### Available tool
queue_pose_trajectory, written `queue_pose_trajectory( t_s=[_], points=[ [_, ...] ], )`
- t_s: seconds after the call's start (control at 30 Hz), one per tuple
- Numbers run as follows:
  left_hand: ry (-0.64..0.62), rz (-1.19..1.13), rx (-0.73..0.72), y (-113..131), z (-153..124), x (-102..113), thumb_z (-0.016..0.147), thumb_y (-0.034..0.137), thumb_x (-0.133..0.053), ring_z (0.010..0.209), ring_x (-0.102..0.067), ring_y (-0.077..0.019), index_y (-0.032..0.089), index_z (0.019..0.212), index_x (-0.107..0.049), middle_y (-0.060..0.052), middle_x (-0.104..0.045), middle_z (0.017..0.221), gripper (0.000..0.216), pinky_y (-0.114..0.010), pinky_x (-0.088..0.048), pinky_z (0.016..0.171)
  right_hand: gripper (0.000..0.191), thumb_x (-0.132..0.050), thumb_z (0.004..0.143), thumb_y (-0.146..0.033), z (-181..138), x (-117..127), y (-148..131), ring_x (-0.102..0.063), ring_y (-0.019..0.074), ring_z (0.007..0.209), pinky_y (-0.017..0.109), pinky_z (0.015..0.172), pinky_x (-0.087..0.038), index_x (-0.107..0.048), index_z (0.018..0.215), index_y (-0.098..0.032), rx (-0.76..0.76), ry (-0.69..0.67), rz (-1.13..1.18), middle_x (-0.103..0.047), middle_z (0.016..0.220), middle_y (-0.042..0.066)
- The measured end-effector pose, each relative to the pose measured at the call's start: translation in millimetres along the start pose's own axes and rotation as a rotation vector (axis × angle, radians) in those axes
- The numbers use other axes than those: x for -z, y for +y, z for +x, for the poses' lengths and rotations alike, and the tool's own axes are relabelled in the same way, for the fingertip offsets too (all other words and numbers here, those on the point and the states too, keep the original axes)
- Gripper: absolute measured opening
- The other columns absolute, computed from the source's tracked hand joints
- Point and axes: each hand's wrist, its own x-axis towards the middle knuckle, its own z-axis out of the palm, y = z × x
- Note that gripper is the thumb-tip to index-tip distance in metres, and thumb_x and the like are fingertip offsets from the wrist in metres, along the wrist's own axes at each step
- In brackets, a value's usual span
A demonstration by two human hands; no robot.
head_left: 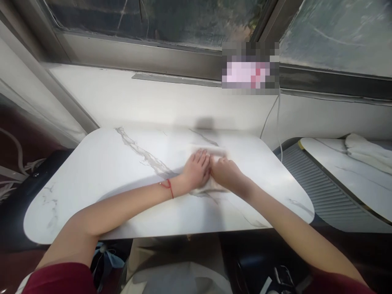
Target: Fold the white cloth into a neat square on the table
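My left hand [196,170] lies flat with its fingers stretched over a pale, flat thing [219,185] on the white marbled tabletop [92,171]. A red string bracelet [167,184] circles my left wrist. Close against that hand is my right hand [227,171], its fingers curled in and closed at the pale thing. The thing looks thin and whitish, with a slightly beige lower edge. Blur and both hands cover most of it, so its kind is not clear.
Behind the table are a white wall [159,106] and a window frame [134,51]. A white cable [278,122] hangs near the right corner. To the right stands another marbled table [333,163] with a white cloth [366,149] on it.
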Motion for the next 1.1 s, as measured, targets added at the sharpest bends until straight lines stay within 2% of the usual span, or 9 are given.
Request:
queue_pose_trajectory(
  t_s=[0.1, 0.23, 0.37, 0.53, 0.77, 0.9, 1.1],
  points=[
    [0.044, -0.012, 0.047, -31, 18, -12, 0.101, 0.028, -0.036, 0.146, -0.042, -0.0376, 0.001, 0.146, -0.049, -0.025, -0.046, 0.154, 0.054, -0.053, -0.042, 0.112, 0.054, -0.032, 0.104, -0.018, 33, 5, 7, -0.068, 0.0334, 0.116, 0.036, 0.087, -0.053, -0.037, 0.155, 0.002, -0.003, 0.035, 0.057, -0.067, 0.124, 0.032],
    [0.049, -0.021, 0.114, -62, 37, -23, 0.102, 0.030, -0.036, 0.147, -0.041, -0.0365, 0.001, 0.147, -0.049, -0.024, -0.044, 0.156, 0.056, -0.051, -0.039, 0.115, 0.047, -0.037, 0.104, -0.022, 73, 13, 22, -0.069, 0.0291, 0.112, 0.032, 0.083, -0.051, -0.051, 0.147, -0.008, 0.011, 0.076, 0.192, -0.072, 0.120, 0.021],
    [0.034, -0.018, 0.164, -83, 53, -28, 0.102, 0.032, -0.032, 0.149, -0.037, -0.0367, 0.000, 0.149, -0.047, -0.022, -0.042, 0.158, 0.058, -0.050, -0.034, 0.118, 0.040, -0.045, 0.102, -0.026, 106, 18, 34, -0.066, 0.0275, 0.115, 0.031, 0.084, -0.049, -0.063, 0.136, -0.017, 0.031, 0.117, 0.280, -0.071, 0.128, 0.014],
    [-0.005, -0.049, 0.217, -102, 72, -35, 0.102, 0.034, -0.032, 0.152, -0.032, -0.0343, 0.003, 0.151, -0.043, -0.021, -0.037, 0.162, 0.059, -0.050, -0.028, 0.121, 0.042, -0.043, 0.103, -0.026, 133, 18, 41, -0.065, 0.0270, 0.114, 0.032, 0.085, -0.048, -0.060, 0.140, -0.017, -0.013, 0.129, 0.336, -0.071, 0.126, 0.015],
    [-0.020, -0.111, 0.225, -112, 80, -40, 0.102, 0.038, -0.032, 0.155, -0.025, -0.0336, 0.009, 0.155, -0.038, -0.018, -0.030, 0.166, 0.061, -0.053, -0.022, 0.122, 0.042, -0.039, 0.105, -0.027, 142, 10, 45, -0.065, 0.0250, 0.106, 0.031, 0.081, -0.046, -0.058, 0.139, -0.012, 0.002, 0.165, 0.331, -0.072, 0.118, 0.016],
    [-0.051, -0.112, 0.245, -109, 80, -37, 0.102, 0.037, -0.030, 0.156, -0.022, -0.0336, 0.007, 0.155, -0.036, -0.020, -0.028, 0.166, 0.062, -0.052, -0.021, 0.122, 0.041, -0.038, 0.105, -0.026, 142, 7, 47, -0.065, 0.0245, 0.102, 0.031, 0.080, -0.045, -0.059, 0.136, -0.011, 0.009, 0.177, 0.317, -0.071, 0.117, 0.018],
    [-0.004, -0.116, 0.265, -103, 80, -37, 0.101, 0.037, -0.029, 0.155, -0.025, -0.0328, 0.009, 0.154, -0.038, -0.019, -0.031, 0.165, 0.060, -0.054, -0.020, 0.122, 0.042, -0.038, 0.106, -0.026, 136, 5, 42, -0.064, 0.0287, 0.109, 0.036, 0.088, -0.042, -0.055, 0.141, -0.010, -0.014, 0.217, 0.315, -0.069, 0.119, 0.020]
  ],
)
